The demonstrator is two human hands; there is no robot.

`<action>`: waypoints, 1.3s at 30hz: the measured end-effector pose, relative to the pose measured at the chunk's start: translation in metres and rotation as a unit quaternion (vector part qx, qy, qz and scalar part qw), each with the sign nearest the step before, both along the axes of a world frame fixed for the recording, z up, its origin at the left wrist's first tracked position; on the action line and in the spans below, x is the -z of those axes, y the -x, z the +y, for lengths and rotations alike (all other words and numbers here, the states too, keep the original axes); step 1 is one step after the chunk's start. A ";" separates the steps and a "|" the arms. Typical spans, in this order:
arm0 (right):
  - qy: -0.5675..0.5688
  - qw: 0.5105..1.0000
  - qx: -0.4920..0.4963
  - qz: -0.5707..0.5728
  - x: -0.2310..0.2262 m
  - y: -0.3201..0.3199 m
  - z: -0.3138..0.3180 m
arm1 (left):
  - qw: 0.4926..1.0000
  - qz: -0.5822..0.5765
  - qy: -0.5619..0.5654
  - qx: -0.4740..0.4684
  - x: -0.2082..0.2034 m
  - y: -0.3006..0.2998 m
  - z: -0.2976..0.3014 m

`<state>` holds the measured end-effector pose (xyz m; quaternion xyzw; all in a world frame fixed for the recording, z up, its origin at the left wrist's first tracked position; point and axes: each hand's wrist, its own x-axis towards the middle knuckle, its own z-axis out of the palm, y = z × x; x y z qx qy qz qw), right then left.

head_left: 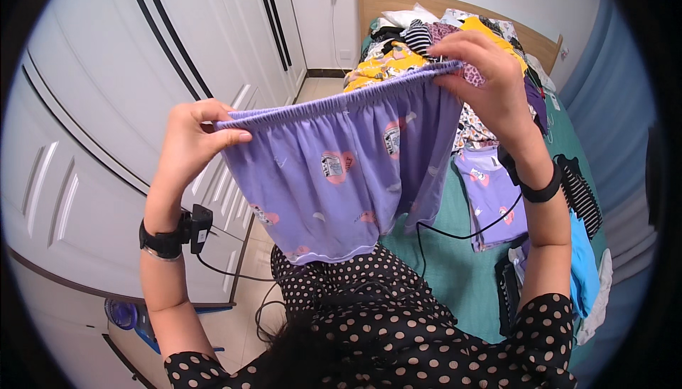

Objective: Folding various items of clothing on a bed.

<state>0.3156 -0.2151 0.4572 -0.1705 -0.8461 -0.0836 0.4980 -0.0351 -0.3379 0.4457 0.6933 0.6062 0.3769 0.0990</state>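
Note:
A pair of purple shorts with pink and white prints hangs in front of me, its gathered elastic waistband stretched between both hands. My left hand pinches the left end of the waistband, thumb on the near side. At the other end, held a little higher, my right hand grips the waistband between thumb and fingers. The legs of the shorts hang down over my dotted clothing. On the bed to the right lies a folded purple top with a similar print, partly behind my right forearm.
The bed has a green sheet and a heap of mixed clothes toward the wooden headboard. Blue and striped garments lie at its right edge. White wardrobes line the left. Black cables run from my wrist straps.

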 end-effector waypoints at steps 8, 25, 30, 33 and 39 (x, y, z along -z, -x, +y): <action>0.112 0.990 -0.012 -0.088 -0.004 -0.018 -0.016 | 0.964 -0.215 -0.154 0.042 0.005 -0.026 -0.024; 0.698 0.597 -0.386 0.082 0.035 0.016 0.048 | 0.869 -0.448 0.148 0.151 0.032 0.030 0.013; 0.819 0.436 -0.284 0.242 0.098 0.058 0.100 | 0.811 -0.530 0.245 0.030 0.080 0.031 0.078; 0.798 0.437 -0.320 0.263 0.084 0.069 0.096 | 0.814 -0.553 0.167 0.056 0.065 0.015 0.083; 0.598 0.629 -0.427 0.255 0.071 0.116 0.009 | 0.792 -0.580 -0.062 0.182 0.049 -0.085 0.072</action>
